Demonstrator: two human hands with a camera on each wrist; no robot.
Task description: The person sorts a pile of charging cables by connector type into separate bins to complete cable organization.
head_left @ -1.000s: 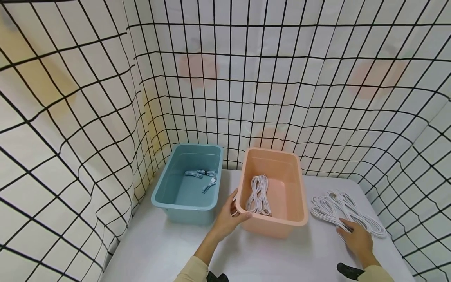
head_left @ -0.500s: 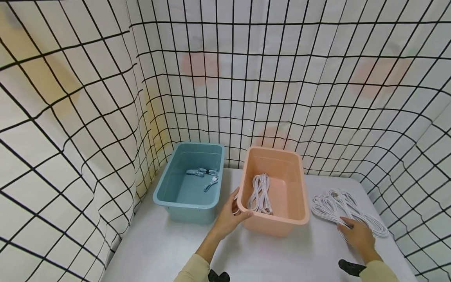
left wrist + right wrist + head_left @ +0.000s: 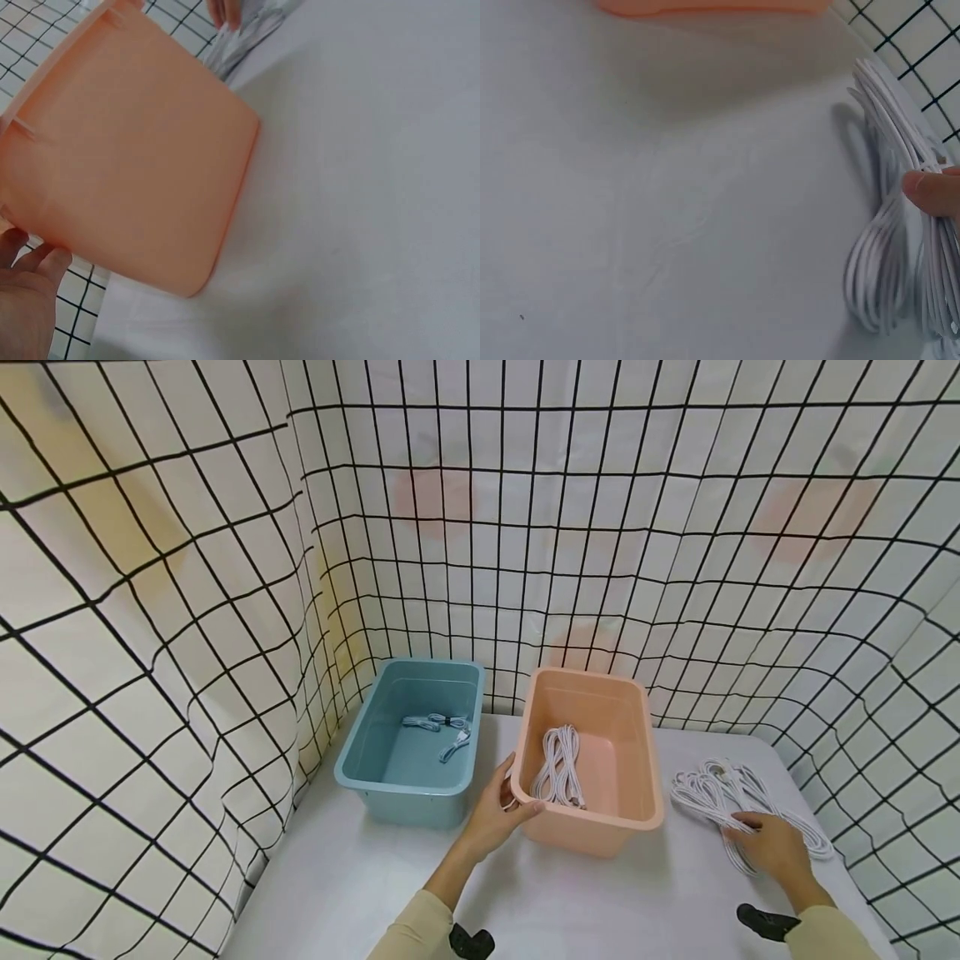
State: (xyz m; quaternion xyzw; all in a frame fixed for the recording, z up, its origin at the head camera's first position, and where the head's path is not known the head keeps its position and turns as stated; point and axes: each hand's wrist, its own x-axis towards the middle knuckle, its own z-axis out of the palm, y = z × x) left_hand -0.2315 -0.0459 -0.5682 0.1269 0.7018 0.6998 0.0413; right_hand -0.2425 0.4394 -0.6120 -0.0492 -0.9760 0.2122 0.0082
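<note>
At the near left corner of the orange plastic bin (image 3: pixel 588 837), my left hand (image 3: pixel 489 820) grips the rim, thumb over the edge and fingers along the outer side. The left wrist view shows fingertips against the bin's wall (image 3: pixel 135 157). Inside it lie coiled white cables (image 3: pixel 558 768). To the right, my right hand (image 3: pixel 774 852) pinches a folded bundle of white cable (image 3: pixel 701 797). That cable bundle (image 3: pixel 904 142) casts a shadow on the table in the right wrist view. More white cable coils (image 3: pixel 750 789) lie just behind the hand, partly covered by it.
A blue plastic bin (image 3: pixel 408 808) stands left of the orange one, with a few small cable bundles (image 3: pixel 455 745) inside. White tabletop (image 3: pixel 577 910) lies in front of the bins. Black wire mesh (image 3: pixel 517 527) rises behind and at both sides.
My right hand has shifted slightly on the white cable bundle, and more of its loops show below the hand. My left hand keeps its grip on the bin. The head view has shifted a little.
</note>
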